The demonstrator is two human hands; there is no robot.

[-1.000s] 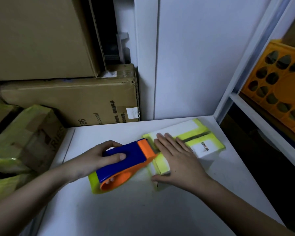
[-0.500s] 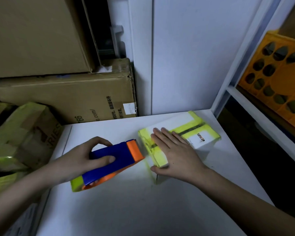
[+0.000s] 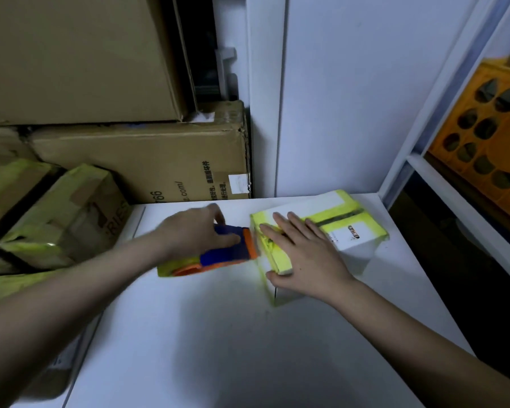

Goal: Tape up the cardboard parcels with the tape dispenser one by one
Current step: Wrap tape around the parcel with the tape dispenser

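A small white parcel (image 3: 357, 234) banded with yellow-green tape lies on the white table (image 3: 233, 334), near its back right corner. My right hand (image 3: 304, 254) lies flat on top of the parcel, fingers straight, thumb against its near edge. My left hand (image 3: 198, 231) grips the blue and orange tape dispenser (image 3: 218, 254), whose orange front end touches the parcel's left side. A yellow-green tape roll shows at the dispenser's rear. The picture is blurred around the left hand.
Large brown cardboard boxes (image 3: 147, 163) are stacked behind the table on the left. Smaller boxes wrapped in yellow-green tape (image 3: 59, 213) sit at the far left. A white shelf frame (image 3: 442, 187) and an orange crate (image 3: 489, 136) stand to the right.
The dispenser pulled back left off the parcel's top, then came back against the parcel's left side. My right hand has stayed flat on the parcel.
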